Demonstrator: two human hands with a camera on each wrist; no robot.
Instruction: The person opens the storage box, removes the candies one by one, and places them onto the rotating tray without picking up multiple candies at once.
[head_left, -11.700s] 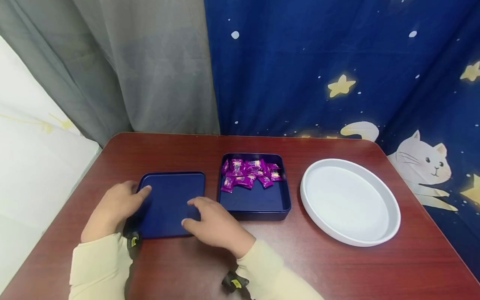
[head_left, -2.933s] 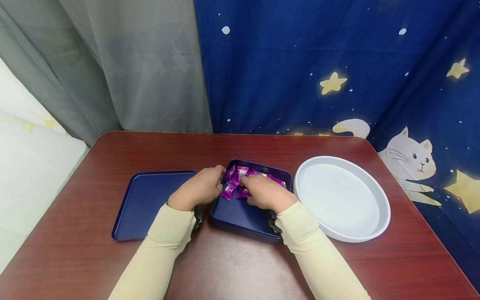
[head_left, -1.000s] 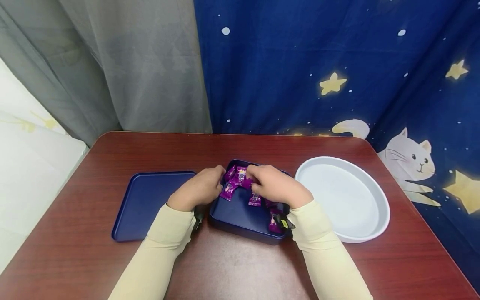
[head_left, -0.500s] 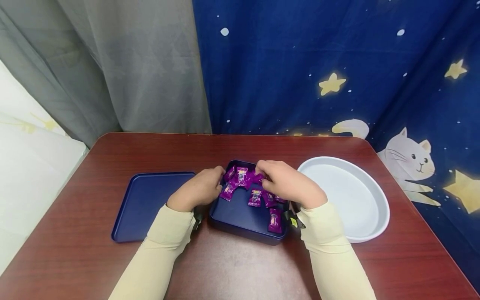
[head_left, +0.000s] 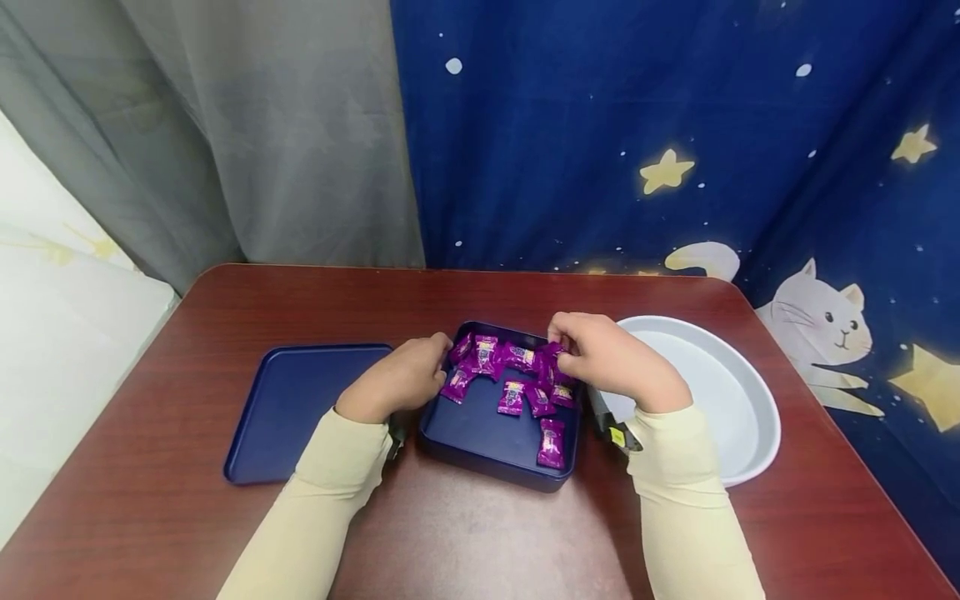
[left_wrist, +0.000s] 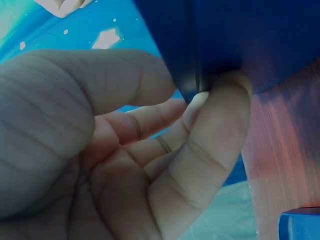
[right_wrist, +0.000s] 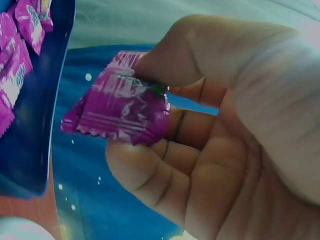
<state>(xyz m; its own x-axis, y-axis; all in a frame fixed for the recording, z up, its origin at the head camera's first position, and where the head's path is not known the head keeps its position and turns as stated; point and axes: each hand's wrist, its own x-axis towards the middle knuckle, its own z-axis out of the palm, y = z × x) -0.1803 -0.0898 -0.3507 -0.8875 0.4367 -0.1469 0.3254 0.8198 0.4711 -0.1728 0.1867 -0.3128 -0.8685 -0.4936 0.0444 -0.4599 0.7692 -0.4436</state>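
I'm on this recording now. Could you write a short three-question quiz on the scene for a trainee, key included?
1. What does the person's bare right hand pinch?
2. True or false: the round white shallow tray lies to the person's right of the dark-blue rectangular open box.
3. The bare left hand grips: a) the flat dark-blue rimmed panel; b) the box; c) the tray.

Key: 1. A small shiny purple wrapped sweet. 2. True. 3. b.
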